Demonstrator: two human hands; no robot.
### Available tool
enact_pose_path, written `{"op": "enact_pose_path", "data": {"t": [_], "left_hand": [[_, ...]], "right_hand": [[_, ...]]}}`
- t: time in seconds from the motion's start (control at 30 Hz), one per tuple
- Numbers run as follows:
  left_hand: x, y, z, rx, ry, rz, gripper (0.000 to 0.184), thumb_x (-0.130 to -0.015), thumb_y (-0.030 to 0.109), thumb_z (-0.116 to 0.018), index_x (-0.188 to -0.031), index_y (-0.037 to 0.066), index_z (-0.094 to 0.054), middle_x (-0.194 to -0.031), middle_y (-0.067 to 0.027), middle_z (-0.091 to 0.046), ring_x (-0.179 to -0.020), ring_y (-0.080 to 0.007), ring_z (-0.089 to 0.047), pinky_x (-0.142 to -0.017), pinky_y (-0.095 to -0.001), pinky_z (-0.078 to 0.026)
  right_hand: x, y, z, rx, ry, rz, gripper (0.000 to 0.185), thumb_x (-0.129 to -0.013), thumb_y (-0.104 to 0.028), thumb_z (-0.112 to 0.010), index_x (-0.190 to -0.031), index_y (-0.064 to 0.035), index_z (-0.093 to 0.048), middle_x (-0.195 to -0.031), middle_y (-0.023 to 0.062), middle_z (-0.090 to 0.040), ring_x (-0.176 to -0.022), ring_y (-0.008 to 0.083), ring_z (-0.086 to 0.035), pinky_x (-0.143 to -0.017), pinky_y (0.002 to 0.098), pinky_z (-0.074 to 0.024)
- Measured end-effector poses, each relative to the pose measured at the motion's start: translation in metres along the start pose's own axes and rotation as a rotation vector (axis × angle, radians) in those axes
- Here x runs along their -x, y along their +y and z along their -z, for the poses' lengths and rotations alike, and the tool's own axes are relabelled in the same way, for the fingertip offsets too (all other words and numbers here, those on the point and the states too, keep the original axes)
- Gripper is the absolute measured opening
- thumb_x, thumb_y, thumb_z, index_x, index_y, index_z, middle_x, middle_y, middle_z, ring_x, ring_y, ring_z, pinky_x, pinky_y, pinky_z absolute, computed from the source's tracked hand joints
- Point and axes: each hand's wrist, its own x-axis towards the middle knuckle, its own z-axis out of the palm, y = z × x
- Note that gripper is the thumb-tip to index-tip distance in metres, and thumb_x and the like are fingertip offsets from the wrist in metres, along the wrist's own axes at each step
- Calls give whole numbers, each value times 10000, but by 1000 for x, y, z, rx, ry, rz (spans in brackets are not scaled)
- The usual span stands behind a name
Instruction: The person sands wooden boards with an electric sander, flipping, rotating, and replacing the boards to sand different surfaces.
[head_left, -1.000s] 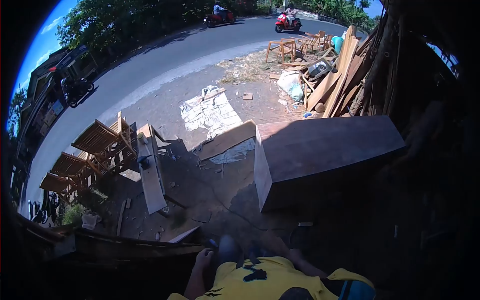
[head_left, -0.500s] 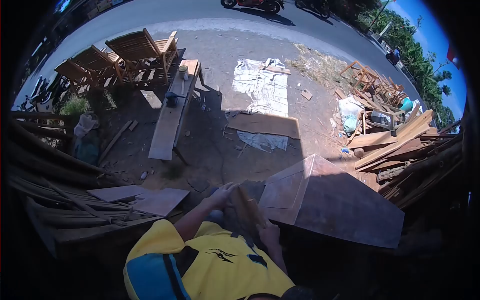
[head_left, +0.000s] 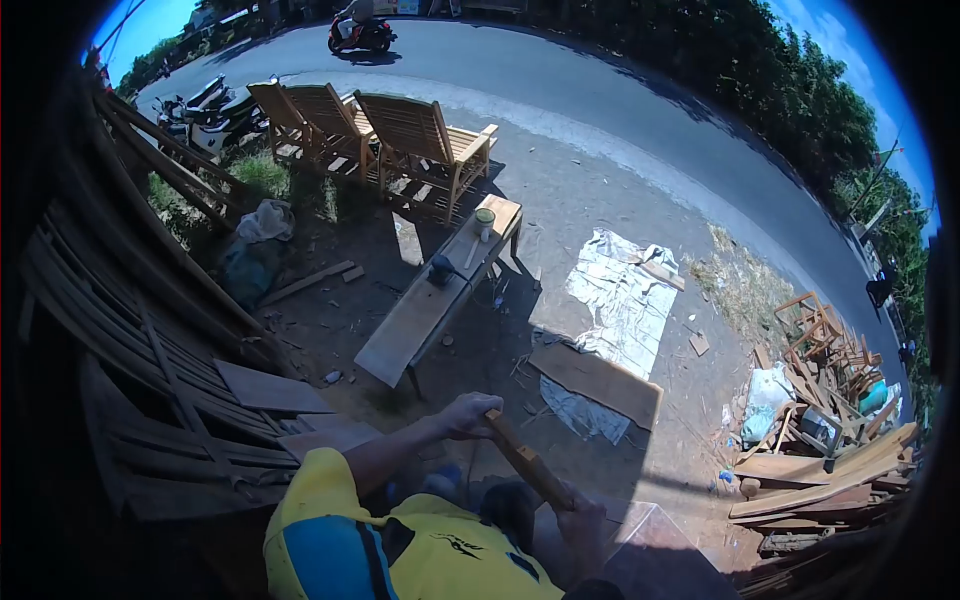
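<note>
A short wooden board is held in front of my body, slanting down from upper left to lower right, its narrow edge toward me. My left hand is closed around its upper left end. My right hand is closed around the lower right end, partly in shadow. Just past my right hand is a large flat panel with one corner in sunlight.
A low wooden bench carries a dark power tool and a can. Slatted chairs stand behind it. A white sheet with a brown board lies on the ground. Timber piles flank both sides.
My view has swung left, so the bench and sheet appear farther right and lower. The board has turned to show more of its narrow edge, with both hands still on it.
</note>
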Motion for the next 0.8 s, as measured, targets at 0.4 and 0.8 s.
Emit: {"op": "enact_pose_path", "data": {"t": [0.4,0.8], "left_hand": [[-9,97,41,-192,635,136,506,-698,372,-990,-853,83,-605,-803,-105,-648,-771,-332,-681,-683,-430,-516],[-25,35,97,-365,952,357,575,-675,522,-988,-783,96,-617,-697,-68,-621,-629,-275,-646,-605,-405,-499]], "right_hand": [[-149,18,65,-207,-59,405,315,-827,-99,-830,-1133,-61,-766,-947,218,-769,-926,373,-790,-760,398,-589],[-296,21,-12,-102,70,420,712,-842,-244,-901,-1459,-67,-592,-1355,205,-672,-1284,385,-644,-1070,489,-510]]}}
